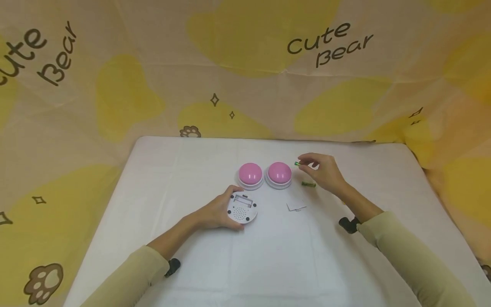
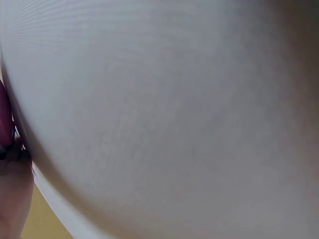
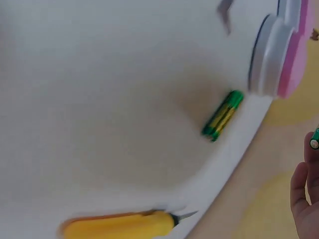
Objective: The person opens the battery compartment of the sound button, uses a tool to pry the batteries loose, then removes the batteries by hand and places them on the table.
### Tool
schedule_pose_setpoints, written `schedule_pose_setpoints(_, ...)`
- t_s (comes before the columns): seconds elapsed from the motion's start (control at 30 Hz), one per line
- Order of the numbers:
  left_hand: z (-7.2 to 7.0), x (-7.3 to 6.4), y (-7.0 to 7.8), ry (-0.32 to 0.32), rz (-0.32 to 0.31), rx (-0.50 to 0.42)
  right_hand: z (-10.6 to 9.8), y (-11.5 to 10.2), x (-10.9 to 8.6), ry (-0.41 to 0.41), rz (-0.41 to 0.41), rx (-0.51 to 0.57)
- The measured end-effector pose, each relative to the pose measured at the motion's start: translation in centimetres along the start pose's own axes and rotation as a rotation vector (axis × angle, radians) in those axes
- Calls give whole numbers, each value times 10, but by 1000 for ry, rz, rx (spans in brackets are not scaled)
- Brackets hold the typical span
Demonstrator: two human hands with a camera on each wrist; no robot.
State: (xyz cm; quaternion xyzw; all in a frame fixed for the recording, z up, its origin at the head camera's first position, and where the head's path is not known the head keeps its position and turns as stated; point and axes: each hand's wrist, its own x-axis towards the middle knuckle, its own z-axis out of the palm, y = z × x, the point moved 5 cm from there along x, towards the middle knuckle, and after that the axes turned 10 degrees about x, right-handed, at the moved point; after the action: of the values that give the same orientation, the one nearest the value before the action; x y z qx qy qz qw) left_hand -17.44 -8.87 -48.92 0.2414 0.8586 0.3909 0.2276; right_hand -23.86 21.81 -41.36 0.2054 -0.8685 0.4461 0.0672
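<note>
yellow-patched cloth (image 1: 153,38) is hanging behind white table (image 1: 165,179), flanking it left and right; dark "cute bear" lettering (image 1: 330,42) is showing beyond it.

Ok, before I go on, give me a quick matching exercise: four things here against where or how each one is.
1. Yellow tool
2. White device
3. Pink buttons
4. Right hand

A. In the left hand, battery bay facing up
B. Standing side by side, domes up
C. Pinching a green battery above the table
D. Lying down, pointed tip bare

Pairs: 1-D, 2-A, 3-B, 4-C
</note>
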Motion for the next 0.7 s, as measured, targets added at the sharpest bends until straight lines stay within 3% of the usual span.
schedule_pose_setpoints(0.4,0,0,0,2,7,-3,-3,34,-10,-49,110,-96)
schedule_pose_setpoints(0.7,0,0,0,10,23,19,0,49,-17,-89,230,-85)
